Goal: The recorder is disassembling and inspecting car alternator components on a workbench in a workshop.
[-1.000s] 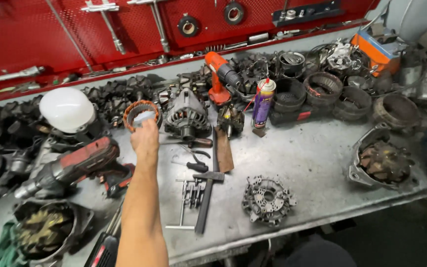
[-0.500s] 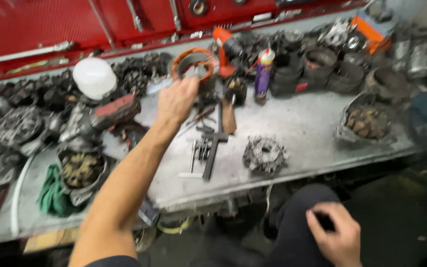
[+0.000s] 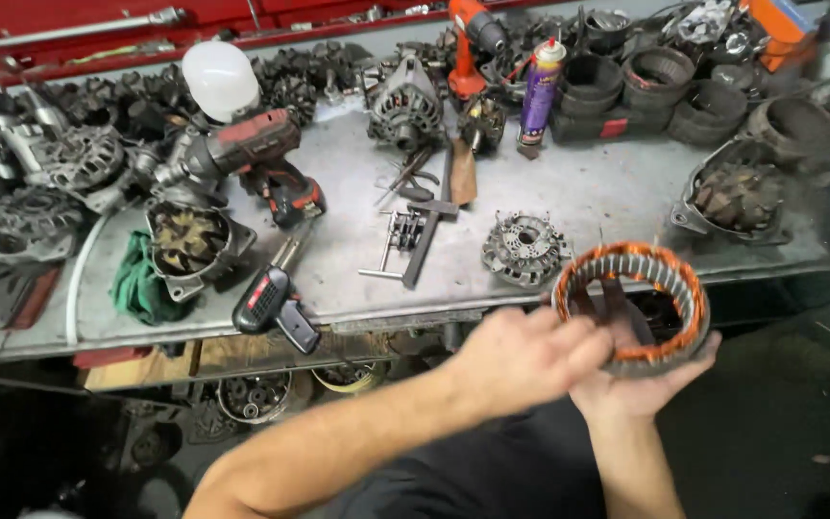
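Note:
A round stator ring with copper-orange windings is held in front of the workbench edge, at the lower right of the head view. My right hand lies palm up under the ring and carries it. My left hand reaches across from the left, and its fingers grip the ring's near left side. Both hands are below and in front of the metal bench top.
On the bench lie a finned rectifier plate, a red cordless impact driver, an alternator, a purple spray can, pliers and small tools, a green rag, a housing half and several stacked stators.
My left hand has lifted the stator ring off the back of the bench and brought it down toward me. My right hand has come up underneath it. The view has tilted lower.

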